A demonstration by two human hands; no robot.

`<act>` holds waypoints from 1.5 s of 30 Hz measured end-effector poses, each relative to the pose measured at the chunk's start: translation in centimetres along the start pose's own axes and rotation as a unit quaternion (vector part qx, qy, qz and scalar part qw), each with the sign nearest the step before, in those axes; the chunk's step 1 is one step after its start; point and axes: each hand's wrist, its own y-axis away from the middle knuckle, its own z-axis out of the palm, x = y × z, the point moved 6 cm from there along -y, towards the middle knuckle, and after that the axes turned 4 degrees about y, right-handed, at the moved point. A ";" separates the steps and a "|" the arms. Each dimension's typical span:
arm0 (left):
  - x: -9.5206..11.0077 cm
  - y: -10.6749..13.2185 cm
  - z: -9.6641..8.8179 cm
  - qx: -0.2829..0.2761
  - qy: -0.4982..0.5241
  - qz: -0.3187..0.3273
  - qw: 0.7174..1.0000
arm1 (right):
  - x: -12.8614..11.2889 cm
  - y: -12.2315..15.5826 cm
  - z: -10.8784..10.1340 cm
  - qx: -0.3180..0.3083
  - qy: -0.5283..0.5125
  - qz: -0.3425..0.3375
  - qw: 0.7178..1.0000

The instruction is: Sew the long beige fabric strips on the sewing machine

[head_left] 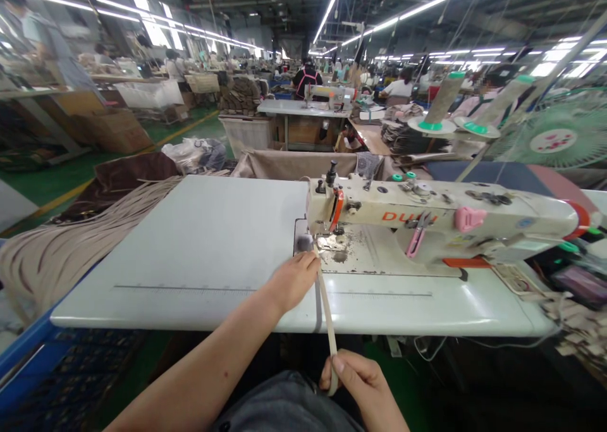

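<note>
Beige strip [326, 302] is the workpiece. It runs from beside the presser foot of the flatbed sewing machine [502, 214], across the front edge of the bench [203, 236], and down toward the operator's lap.

Left hand [294, 280]: on the bench right in front of the needle area, fingers together over the upper end of the strip. Thumb and underside hidden, so can't tell if it's pinching or just pressing flat. Placement makes sense for guiding close to the needle.

Right hand [355, 375]: below the bench edge, thumb and fingers pinching the strip; the lower end curls round at the fingers. The run between hands looks straight, probably held under light tension so it doesn't twist.

Heap of similar strips [76, 242] hangs off to the left, beside the bench, presumably for easy reach on that side. Blue crate [23, 362] sits below it.

Pink-handled thread snips [417, 237] rest against the machine arm, likely parked there to be within grab range. Printed ruler scale [190, 288] along the bench front, handy for checking lengths. Thread cones [442, 106] stand behind the machine, out of the work area; green fan [552, 140] at far right.
</note>
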 end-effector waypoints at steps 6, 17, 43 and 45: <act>-0.1 0.1 -0.1 0.010 0.014 -0.010 1.000 | 0.2 0.1 -0.2 -0.002 -0.002 0.005 1.000; -0.3 -0.1 -0.7 0.043 0.055 -0.032 0.997 | 2.3 -0.3 0.3 -0.019 0.001 0.026 0.999; 0.7 0.2 -1.0 0.026 -0.014 0.026 0.999 | 3.0 -1.3 0.0 0.046 0.022 -0.001 0.999; 0.7 0.2 -1.0 0.021 -0.015 0.030 0.999 | 2.8 -1.4 0.1 0.042 0.001 0.013 0.999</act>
